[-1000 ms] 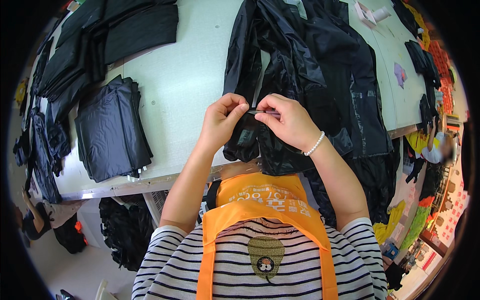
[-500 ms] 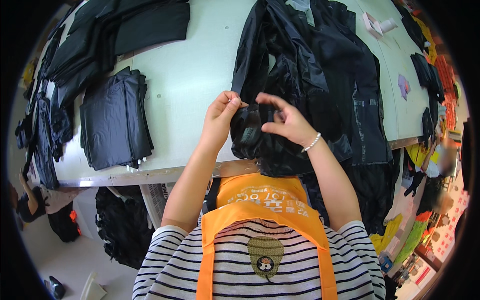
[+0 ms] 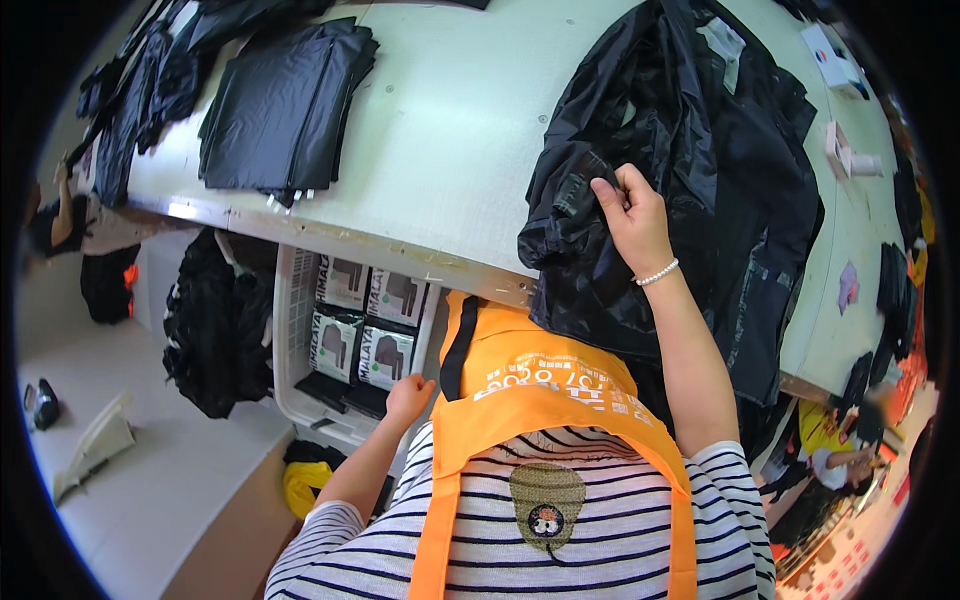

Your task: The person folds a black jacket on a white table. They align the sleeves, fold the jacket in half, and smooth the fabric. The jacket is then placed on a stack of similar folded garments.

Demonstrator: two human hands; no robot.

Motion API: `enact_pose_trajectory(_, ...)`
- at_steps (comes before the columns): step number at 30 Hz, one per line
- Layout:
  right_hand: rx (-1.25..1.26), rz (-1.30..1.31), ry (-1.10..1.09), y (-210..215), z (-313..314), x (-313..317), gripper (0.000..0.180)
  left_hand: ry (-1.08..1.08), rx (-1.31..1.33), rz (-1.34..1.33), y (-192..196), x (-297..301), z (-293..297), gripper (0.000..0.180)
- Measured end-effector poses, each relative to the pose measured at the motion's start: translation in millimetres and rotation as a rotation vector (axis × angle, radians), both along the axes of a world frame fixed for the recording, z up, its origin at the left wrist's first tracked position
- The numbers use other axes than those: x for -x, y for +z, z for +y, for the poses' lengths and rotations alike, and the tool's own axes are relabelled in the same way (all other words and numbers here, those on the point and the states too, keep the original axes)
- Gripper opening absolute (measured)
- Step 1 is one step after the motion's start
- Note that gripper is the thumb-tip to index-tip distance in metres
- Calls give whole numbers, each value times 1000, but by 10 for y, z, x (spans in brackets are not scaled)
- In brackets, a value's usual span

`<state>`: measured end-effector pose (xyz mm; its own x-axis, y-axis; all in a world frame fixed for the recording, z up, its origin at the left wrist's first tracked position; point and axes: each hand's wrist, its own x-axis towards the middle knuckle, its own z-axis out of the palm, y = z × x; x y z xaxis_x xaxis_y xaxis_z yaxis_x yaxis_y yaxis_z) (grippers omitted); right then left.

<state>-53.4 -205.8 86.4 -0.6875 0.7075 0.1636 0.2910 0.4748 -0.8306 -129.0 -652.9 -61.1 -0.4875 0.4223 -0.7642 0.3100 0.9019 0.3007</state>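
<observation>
A shiny black jacket (image 3: 690,200) lies bunched on the right part of the table, partly hanging over the near edge. My right hand (image 3: 638,220) is closed on a fold of it, thumb on top, beside a translucent strip. My left hand (image 3: 408,398) is down below the table edge, by my orange apron (image 3: 545,360) and the right wall of a white crate (image 3: 283,345). Its fingers are curled closed; whatever may be in them is hidden. Flat packages (image 3: 386,352) with jacket pictures sit in the crate.
A stack of folded black garments (image 3: 285,110) lies on the table (image 3: 450,130) at the left. A bundle of black cloth (image 3: 212,325) hangs under the table. At the far right stand a white box (image 3: 833,62) and a pink holder (image 3: 838,150). Other people work at both sides.
My left hand has let go of the jacket and dropped below the table to the crate's side. My right hand has closed on the jacket. The view has shifted, showing the crate.
</observation>
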Motion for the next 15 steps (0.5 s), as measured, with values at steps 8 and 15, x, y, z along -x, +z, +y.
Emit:
enact_pose_trajectory(8,643,229,114,43,146,-157,35,207,-1017,197,1099,486,1924,28)
enact_pose_trajectory(15,1334,401,398,451,194,-423,31,30,-1219,-803,1432,618,3445,100)
